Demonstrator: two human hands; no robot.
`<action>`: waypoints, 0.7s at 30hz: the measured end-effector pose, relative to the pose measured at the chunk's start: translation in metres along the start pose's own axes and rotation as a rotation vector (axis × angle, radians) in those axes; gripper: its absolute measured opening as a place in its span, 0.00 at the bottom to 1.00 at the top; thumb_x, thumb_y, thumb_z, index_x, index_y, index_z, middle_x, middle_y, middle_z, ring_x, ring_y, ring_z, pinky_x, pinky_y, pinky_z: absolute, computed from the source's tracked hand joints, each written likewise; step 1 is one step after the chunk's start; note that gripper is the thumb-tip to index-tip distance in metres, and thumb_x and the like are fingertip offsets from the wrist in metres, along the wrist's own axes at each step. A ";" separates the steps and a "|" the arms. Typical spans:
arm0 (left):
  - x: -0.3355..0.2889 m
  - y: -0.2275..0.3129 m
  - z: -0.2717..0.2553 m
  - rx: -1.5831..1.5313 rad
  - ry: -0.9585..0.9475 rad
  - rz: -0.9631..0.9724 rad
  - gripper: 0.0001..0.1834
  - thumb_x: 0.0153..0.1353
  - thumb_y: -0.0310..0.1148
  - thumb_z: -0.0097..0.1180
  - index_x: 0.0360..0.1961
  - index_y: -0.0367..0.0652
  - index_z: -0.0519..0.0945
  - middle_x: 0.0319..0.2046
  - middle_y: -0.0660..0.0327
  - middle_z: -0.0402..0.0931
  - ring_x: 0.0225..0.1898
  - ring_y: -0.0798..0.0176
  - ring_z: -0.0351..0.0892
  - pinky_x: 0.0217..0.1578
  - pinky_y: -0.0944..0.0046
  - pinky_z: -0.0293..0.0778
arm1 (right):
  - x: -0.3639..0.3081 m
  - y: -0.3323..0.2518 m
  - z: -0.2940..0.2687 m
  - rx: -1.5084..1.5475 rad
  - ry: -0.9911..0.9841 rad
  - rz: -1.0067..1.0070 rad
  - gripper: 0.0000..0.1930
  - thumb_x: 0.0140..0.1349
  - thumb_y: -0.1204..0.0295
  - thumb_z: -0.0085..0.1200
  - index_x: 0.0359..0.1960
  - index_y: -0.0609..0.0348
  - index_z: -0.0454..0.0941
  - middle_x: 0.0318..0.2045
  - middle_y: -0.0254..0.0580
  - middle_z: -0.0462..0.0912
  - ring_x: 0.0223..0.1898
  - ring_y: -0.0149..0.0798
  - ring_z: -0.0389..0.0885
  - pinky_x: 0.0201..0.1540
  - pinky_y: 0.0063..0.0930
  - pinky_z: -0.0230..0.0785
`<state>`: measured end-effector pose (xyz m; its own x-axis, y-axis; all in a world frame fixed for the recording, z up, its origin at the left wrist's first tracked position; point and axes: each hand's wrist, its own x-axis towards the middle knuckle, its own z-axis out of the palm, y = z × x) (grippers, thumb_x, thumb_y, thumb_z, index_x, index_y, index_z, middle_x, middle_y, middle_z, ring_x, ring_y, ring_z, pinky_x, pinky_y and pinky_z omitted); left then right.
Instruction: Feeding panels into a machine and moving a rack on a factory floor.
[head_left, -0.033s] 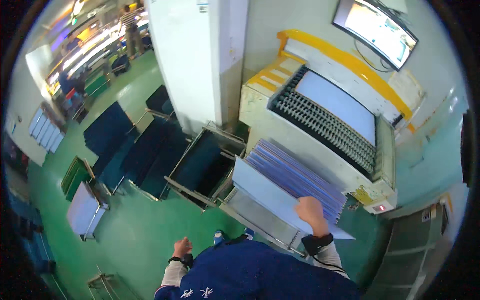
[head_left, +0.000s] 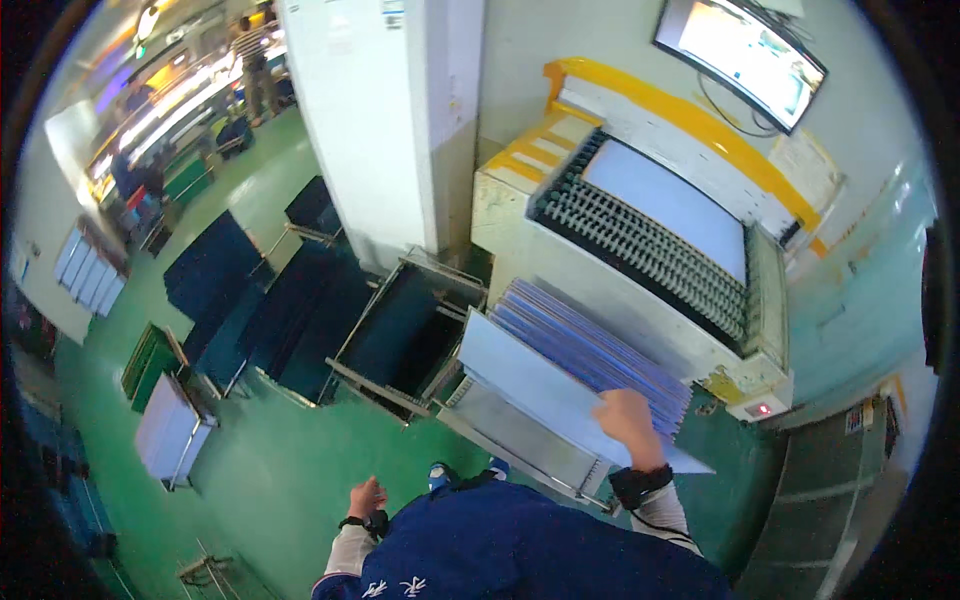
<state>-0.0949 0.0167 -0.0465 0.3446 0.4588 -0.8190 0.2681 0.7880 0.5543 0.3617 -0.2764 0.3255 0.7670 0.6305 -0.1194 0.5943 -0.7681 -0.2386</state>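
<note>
My right hand (head_left: 628,418) is closed on the top edge of a pale blue-white panel (head_left: 535,380). This panel is the front one in a rack (head_left: 520,445) with slotted edges. Behind it, a row of similar upright panels (head_left: 590,340) leans closely together. The fingertips of my right hand are hidden behind the panel. Low over the green floor, well left of the rack, my left hand (head_left: 368,496) is loosely curled with nothing visible in it.
Beyond the rack stands a roller machine (head_left: 640,255) with a pale sheet (head_left: 670,200) on it. To the left are a metal-framed cart (head_left: 405,335), dark panel stacks (head_left: 305,320) and a white column (head_left: 365,130). A screen (head_left: 745,60) hangs on the wall. A person (head_left: 255,65) stands far off.
The whole view has shifted slightly. My right hand stays at the panel's top edge, with its wrist a little further right. The left hand looks almost the same.
</note>
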 end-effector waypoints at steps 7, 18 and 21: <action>0.003 0.026 0.038 0.155 0.002 -0.016 0.18 0.61 0.42 0.50 0.41 0.36 0.71 0.30 0.53 0.75 0.24 0.56 0.77 0.18 0.60 0.72 | -0.026 0.057 -0.065 0.777 0.188 0.314 0.14 0.49 0.69 0.58 0.36 0.63 0.79 0.28 0.48 0.81 0.29 0.44 0.80 0.35 0.37 0.71; 0.000 0.042 0.068 0.156 -0.073 0.046 0.16 0.59 0.44 0.51 0.35 0.40 0.71 0.27 0.56 0.75 0.22 0.59 0.76 0.18 0.62 0.71 | -0.008 0.115 -0.007 1.868 0.348 0.211 0.14 0.55 0.75 0.52 0.44 0.65 0.71 0.40 0.41 0.76 0.44 0.41 0.73 0.49 0.34 0.66; 0.008 0.042 0.068 0.139 -0.120 0.024 0.16 0.59 0.44 0.52 0.33 0.41 0.71 0.25 0.56 0.74 0.20 0.59 0.76 0.17 0.61 0.71 | 0.012 0.118 0.027 2.196 0.285 0.113 0.15 0.54 0.79 0.52 0.44 0.60 0.71 0.41 0.41 0.76 0.44 0.40 0.75 0.47 0.36 0.68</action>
<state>-0.0195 0.0254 -0.0198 0.4554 0.4178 -0.7861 0.3770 0.7094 0.5955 0.4343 -0.3568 0.2700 0.8941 0.4210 -0.1531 -0.4110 0.6348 -0.6543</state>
